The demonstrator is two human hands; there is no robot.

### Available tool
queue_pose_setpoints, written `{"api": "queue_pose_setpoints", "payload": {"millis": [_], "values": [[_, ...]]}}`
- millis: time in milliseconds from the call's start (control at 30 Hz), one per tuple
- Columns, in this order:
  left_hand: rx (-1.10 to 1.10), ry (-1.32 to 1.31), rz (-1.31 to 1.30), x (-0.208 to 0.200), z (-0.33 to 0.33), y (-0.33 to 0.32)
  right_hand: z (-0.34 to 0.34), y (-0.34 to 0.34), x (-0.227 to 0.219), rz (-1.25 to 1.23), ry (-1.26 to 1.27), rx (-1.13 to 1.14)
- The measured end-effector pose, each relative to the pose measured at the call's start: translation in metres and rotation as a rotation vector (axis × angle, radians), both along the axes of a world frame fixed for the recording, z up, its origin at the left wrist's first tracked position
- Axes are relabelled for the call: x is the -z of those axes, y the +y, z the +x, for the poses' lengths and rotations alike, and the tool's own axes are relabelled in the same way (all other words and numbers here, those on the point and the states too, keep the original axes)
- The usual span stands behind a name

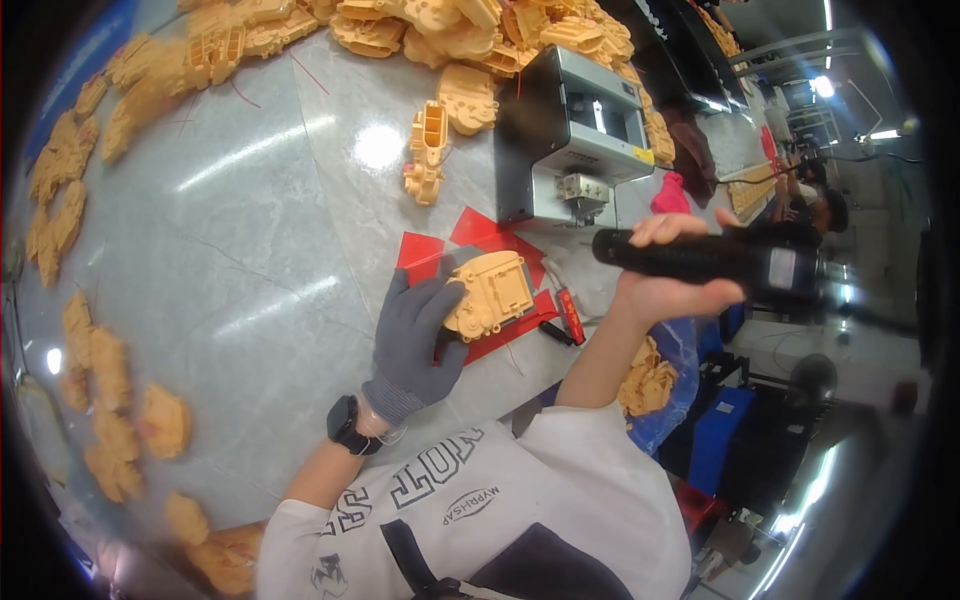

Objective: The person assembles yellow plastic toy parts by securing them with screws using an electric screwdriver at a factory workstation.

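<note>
My left hand, in a grey glove, is closed on the edge of a yellow-orange molded plastic housing. The housing lies flat over red sheets on the table, its ribbed face with a rectangular frame turned up. My bare right hand is raised to the right of the housing, apart from it. Its fingers wrap round a black cylindrical tool that looks like an electric screwdriver; its right end is blurred. A red-handled hand tool and a small black piece lie just right of the housing.
A grey-and-black bench machine stands beyond the housing. Two loose housings lie left of it. More housings are heaped along the far edge and left edge of the grey table. A blue bag holds more at right.
</note>
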State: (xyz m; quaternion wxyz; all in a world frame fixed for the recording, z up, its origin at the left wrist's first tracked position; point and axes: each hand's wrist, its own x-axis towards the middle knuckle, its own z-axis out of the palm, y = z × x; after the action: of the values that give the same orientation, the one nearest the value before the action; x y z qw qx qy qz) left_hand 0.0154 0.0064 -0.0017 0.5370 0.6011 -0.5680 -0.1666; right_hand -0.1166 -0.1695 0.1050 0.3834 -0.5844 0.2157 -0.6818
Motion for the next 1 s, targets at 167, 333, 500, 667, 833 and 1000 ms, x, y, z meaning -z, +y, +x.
{"api": "queue_pose_setpoints", "payload": {"millis": [167, 333, 500, 667, 833, 1000], "values": [[0.015, 0.003, 0.027, 0.0, -0.002, -0.001, 0.01, -0.043, 0.007, 0.072, 0.068, 0.089], [0.008, -0.008, 0.029, 0.001, -0.001, 0.0, 0.011, -0.042, 0.008, 0.177, 0.086, -0.021], [0.008, -0.009, 0.017, 0.002, 0.001, -0.003, -0.01, 0.013, 0.016, 0.193, -0.071, -0.269], [0.016, -0.025, 0.016, 0.0, 0.001, -0.002, -0.002, 0.073, 0.007, -0.011, -0.136, -0.649], [0.013, -0.016, 0.019, 0.002, 0.0, -0.001, 0.007, 0.084, 0.013, 0.081, -0.046, -0.692], [0.023, -0.023, 0.003, 0.004, 0.0, 0.0, 0.011, 0.088, 0.021, 0.133, -0.038, -0.667]]}}
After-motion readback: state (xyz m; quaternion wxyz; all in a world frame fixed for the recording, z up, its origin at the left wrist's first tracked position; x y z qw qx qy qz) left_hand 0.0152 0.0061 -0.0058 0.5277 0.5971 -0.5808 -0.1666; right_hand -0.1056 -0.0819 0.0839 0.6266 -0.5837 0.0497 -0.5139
